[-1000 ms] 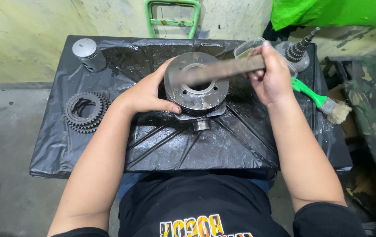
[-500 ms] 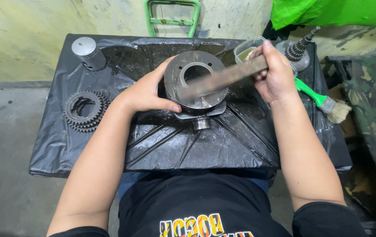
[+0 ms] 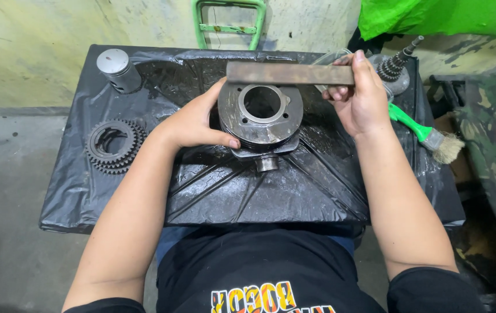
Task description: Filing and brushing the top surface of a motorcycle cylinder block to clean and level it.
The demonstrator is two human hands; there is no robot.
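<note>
A grey metal engine cylinder [image 3: 262, 119] with a round bore stands upright on a table wrapped in black plastic sheet [image 3: 213, 191]. My left hand [image 3: 193, 122] grips its left side, thumb across the front. My right hand [image 3: 361, 95] holds one end of a flat rusty metal bar [image 3: 288, 73]. The bar lies level along the cylinder's far rim, just above it; whether it touches is unclear.
A metal piston [image 3: 117, 69] stands at the table's back left. A stack of gear sprockets [image 3: 114, 145] lies at the left. A threaded shaft part [image 3: 395, 64] and a green-handled brush [image 3: 427, 136] lie at the right. A green frame [image 3: 227, 23] leans on the wall behind.
The bar lay slanted across the cylinder's top face; it has been drawn back to the far rim and turned level. My left hand has stayed on the cylinder.
</note>
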